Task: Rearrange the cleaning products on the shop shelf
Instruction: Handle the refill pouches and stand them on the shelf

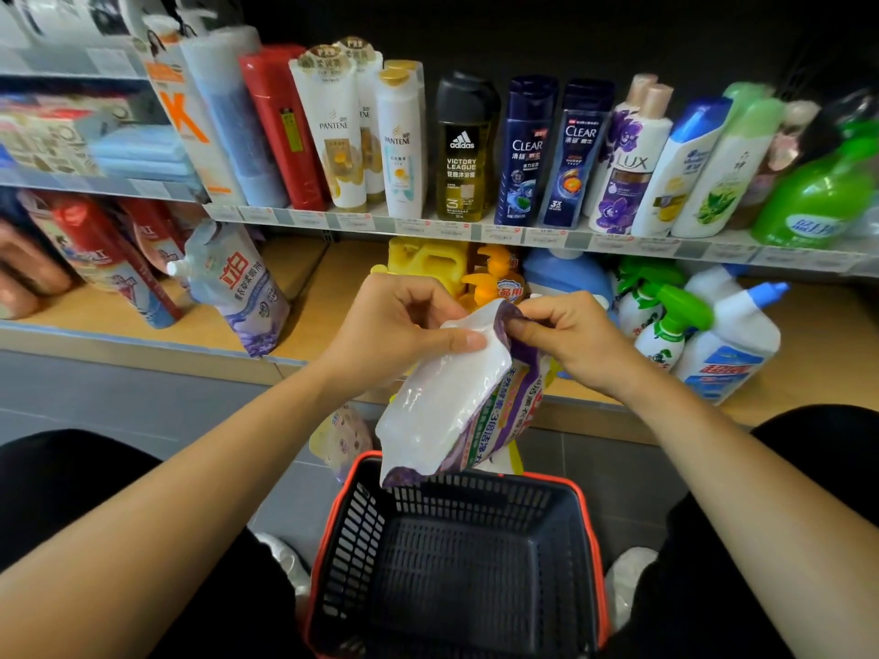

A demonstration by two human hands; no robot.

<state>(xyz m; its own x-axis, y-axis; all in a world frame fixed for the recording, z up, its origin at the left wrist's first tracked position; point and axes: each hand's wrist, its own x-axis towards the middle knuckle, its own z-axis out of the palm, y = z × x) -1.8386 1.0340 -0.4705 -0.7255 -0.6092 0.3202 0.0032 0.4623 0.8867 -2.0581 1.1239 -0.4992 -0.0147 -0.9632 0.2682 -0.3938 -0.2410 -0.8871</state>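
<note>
Both my hands hold a white and purple detergent refill pouch (456,401) above the basket (456,558). My left hand (404,321) grips the pouch's top left, thumb on its white back. The top right corner is pinched by my right hand (566,335). A second pouch of the same kind (238,287) leans on the lower wooden shelf (333,297) at the left. Behind my hands stand a yellow jug (428,261), an orange pump bottle (494,283) and a blue bottle (566,278).
The upper shelf carries a row of shampoo and body wash bottles (466,149). Green spray bottles (666,316) and white-blue cleaner bottles (732,344) fill the lower shelf's right. Red packs (104,259) stand at its left. Another pouch (342,439) lies on the floor beside the basket.
</note>
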